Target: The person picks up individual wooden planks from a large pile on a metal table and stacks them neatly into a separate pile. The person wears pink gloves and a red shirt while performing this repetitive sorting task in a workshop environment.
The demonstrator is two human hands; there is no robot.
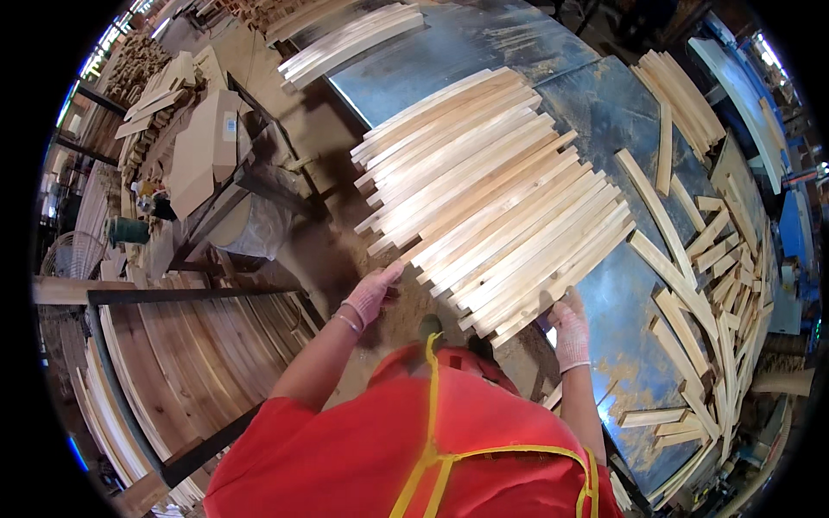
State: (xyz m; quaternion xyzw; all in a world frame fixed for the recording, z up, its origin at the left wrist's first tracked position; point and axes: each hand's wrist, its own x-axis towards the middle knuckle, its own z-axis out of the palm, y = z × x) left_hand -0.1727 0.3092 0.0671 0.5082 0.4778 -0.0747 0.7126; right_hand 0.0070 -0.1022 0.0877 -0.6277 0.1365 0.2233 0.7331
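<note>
A wide row of pale wooden strips [492,173] lies side by side on a blue-grey metal table [604,293], their left ends uneven and jutting past the table's edge. My left hand [373,294], in a pinkish knit glove, is at those left ends. One finger stretches to a strip's end while the others bend loosely, gripping nothing that I can see. My right hand [570,332], gloved alike, rests at the nearest strip's long side near its right part. Its fingers are apart and touch the wood; their undersides are hidden.
Loose offcuts [725,285] pile up along the table's right side, with sawdust around them. More strips are stacked at the far left [354,43] and far right [682,104]. A rack of boards [190,363] stands to my left, with a cardboard sheet [203,155] beyond it.
</note>
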